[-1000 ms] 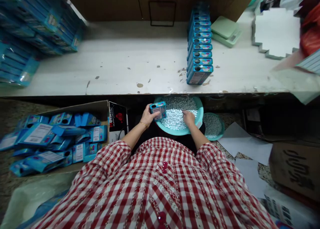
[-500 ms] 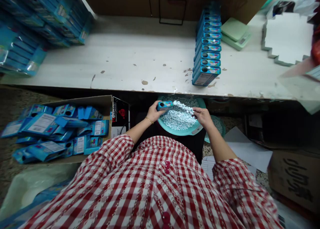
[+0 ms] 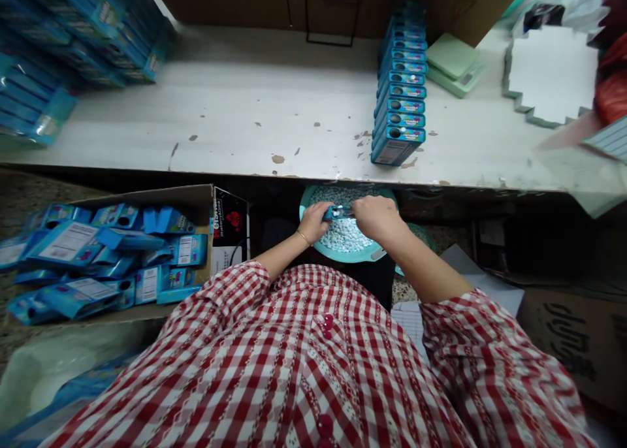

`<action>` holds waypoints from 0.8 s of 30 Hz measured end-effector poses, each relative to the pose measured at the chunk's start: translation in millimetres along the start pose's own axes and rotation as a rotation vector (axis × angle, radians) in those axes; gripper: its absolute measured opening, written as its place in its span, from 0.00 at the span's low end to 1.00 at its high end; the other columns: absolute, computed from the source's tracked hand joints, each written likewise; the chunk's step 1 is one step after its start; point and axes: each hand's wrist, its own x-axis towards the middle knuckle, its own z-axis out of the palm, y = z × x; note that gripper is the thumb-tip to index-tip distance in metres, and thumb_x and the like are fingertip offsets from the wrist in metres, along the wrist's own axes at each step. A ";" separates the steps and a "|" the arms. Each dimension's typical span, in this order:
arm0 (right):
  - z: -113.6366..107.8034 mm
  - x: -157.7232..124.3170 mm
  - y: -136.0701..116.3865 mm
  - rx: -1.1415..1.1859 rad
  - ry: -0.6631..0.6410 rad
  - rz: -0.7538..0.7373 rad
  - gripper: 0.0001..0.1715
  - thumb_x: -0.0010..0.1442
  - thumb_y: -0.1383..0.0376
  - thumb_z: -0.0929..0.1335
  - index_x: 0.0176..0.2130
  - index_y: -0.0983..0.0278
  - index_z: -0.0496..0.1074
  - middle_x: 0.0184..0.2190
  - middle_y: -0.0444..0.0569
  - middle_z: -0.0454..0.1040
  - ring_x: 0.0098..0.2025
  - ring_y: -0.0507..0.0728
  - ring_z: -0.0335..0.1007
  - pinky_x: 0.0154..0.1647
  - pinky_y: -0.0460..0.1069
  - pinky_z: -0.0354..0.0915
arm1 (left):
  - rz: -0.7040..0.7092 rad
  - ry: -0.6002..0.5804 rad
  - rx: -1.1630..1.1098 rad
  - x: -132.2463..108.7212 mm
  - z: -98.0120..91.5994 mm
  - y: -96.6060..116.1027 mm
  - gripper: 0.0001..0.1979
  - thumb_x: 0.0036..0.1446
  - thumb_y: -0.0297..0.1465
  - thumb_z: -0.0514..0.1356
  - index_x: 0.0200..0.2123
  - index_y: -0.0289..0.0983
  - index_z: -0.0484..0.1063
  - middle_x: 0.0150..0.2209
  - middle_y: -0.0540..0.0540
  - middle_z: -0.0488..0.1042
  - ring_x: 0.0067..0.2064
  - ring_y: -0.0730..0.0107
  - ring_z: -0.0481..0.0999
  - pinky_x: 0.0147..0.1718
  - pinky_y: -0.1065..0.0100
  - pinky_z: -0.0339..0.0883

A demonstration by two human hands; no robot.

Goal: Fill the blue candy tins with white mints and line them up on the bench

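Note:
My left hand [image 3: 313, 221] grips a small blue box [image 3: 337, 211], held over a teal bowl [image 3: 313, 196] full of small white candies [image 3: 343, 234] in my lap. My right hand [image 3: 376, 219] is closed and pressed against the box's right end, hiding most of it. What its fingers hold is hidden. A row of the same blue boxes [image 3: 399, 89] stands upright on the white table [image 3: 255, 121] beyond the bowl.
A cardboard carton [image 3: 161, 196] with several loose blue boxes [image 3: 98, 258] lies at my left. Wrapped blue packs [image 3: 63, 49] are stacked at the table's far left. A green scale [image 3: 454, 63] and white trays [image 3: 551, 72] sit far right. A brown carton [image 3: 573, 343] and papers lie low right.
My right hand has risen from the candies with a handful and closed onto the box's end. The left hand has tipped the box flatter and lower over the bowl.

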 end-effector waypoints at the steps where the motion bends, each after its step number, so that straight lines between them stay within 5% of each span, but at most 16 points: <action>1: -1.1 -3.2 9.0 -0.044 0.010 0.002 0.16 0.58 0.72 0.62 0.40 0.65 0.77 0.39 0.61 0.75 0.47 0.67 0.70 0.48 0.58 0.60 | -0.009 0.023 -0.040 -0.3 -1.9 -1.3 0.21 0.42 0.21 0.61 0.42 0.41 0.73 0.45 0.45 0.73 0.51 0.55 0.69 0.56 0.57 0.57; 4: 13.1 -7.7 54.4 -0.155 0.036 0.076 0.19 0.59 0.71 0.62 0.44 0.59 0.75 0.40 0.58 0.76 0.45 0.64 0.72 0.46 0.56 0.62 | -0.065 0.110 -0.168 -1.9 -10.4 -6.4 0.20 0.41 0.24 0.64 0.41 0.41 0.72 0.43 0.46 0.73 0.49 0.58 0.70 0.54 0.60 0.59; 7: 59.4 3.3 91.4 -0.111 -0.028 0.210 0.20 0.60 0.71 0.61 0.48 0.59 0.74 0.40 0.58 0.76 0.43 0.62 0.73 0.45 0.55 0.64 | -0.150 0.177 -0.242 -2.9 -17.7 -11.7 0.21 0.40 0.27 0.66 0.41 0.40 0.70 0.40 0.49 0.72 0.44 0.62 0.71 0.50 0.64 0.61; 11: 135.7 40.3 83.5 0.134 -0.030 0.227 0.23 0.61 0.71 0.59 0.50 0.62 0.74 0.45 0.57 0.76 0.47 0.62 0.72 0.46 0.52 0.63 | -0.175 0.203 -0.252 -2.6 -19.9 -16.1 0.23 0.40 0.29 0.67 0.42 0.39 0.68 0.37 0.50 0.71 0.41 0.65 0.70 0.47 0.66 0.62; 14: 166.3 67.5 61.7 0.253 0.011 0.193 0.23 0.62 0.69 0.59 0.51 0.63 0.74 0.46 0.55 0.76 0.49 0.60 0.70 0.48 0.49 0.63 | -0.161 0.247 -0.261 -4.2 -21.6 -15.6 0.23 0.40 0.29 0.67 0.43 0.39 0.67 0.37 0.50 0.71 0.41 0.65 0.70 0.48 0.66 0.62; 19: 163.8 75.8 69.4 0.402 0.052 0.094 0.20 0.58 0.71 0.61 0.46 0.64 0.76 0.44 0.49 0.78 0.46 0.55 0.71 0.47 0.46 0.64 | -0.137 0.326 -0.245 -9.5 -34.6 -13.0 0.23 0.41 0.30 0.66 0.43 0.39 0.66 0.38 0.50 0.71 0.42 0.65 0.71 0.47 0.67 0.63; 24: 128.6 48.8 99.8 0.649 0.131 0.006 0.18 0.54 0.70 0.62 0.40 0.66 0.78 0.29 0.46 0.78 0.29 0.53 0.70 0.35 0.47 0.66 | -0.095 0.324 -0.154 -7.3 -34.8 -18.6 0.22 0.43 0.30 0.65 0.44 0.37 0.66 0.37 0.49 0.72 0.40 0.66 0.72 0.45 0.67 0.65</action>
